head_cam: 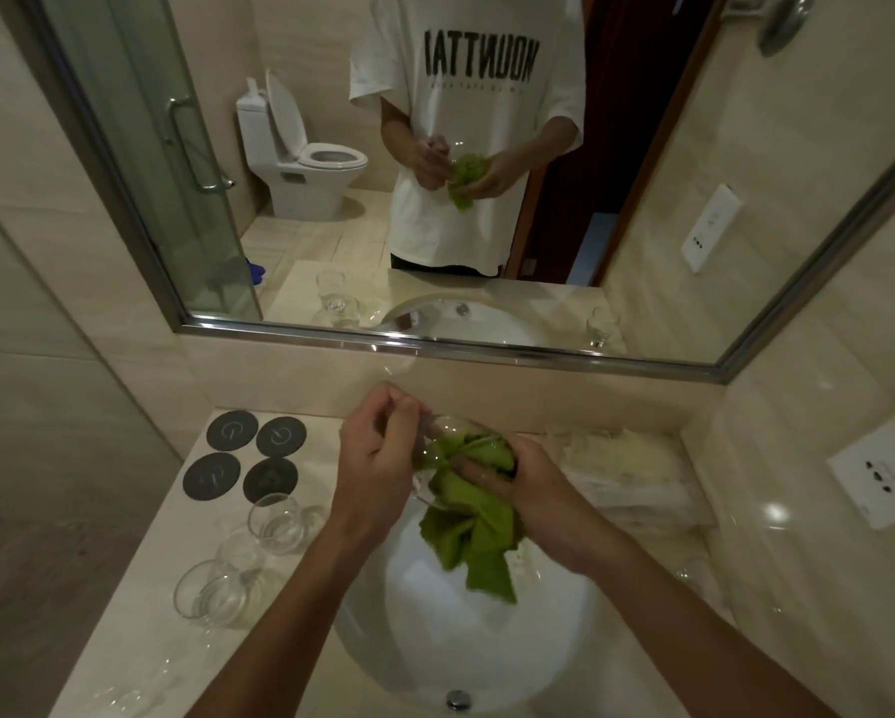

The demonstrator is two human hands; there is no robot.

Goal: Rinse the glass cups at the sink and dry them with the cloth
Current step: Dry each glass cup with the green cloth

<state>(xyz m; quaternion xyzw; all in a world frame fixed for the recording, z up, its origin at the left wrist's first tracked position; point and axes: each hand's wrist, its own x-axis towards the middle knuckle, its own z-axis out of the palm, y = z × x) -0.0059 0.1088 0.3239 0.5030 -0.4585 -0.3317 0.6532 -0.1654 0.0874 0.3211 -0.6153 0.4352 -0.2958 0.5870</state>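
Left hand (378, 458) curls its fingers round a clear glass cup (443, 440) at the middle of the frame, held above the white sink (487, 640). Right hand (518, 479) grips a green cloth (469, 531), its fingers bunched on the fabric and pushing part of it into the cup's mouth. The cup lies tilted on its side between the two hands, its base toward the left hand and its opening toward the right; green shows through the clear wall. The rest of the cloth hangs loose in crumpled folds below the right hand, over the basin. The cloth is textured, bright yellow-green.

At the left of the frame, on the beige desk (139, 640), stand more glasses: one (277, 523) beside the left forearm, another (212, 593) lower left, and a third between them that is hard to make out. Four dark round coasters (248, 461) lie in a square behind them, toward the wall. A drain (458, 699) shows at the bottom edge of the sink. To the right of the hands a pale folded towel (627, 474) rests on the desk. The mirror (435, 173) across the upper frame reflects the person holding the cup and cloth.
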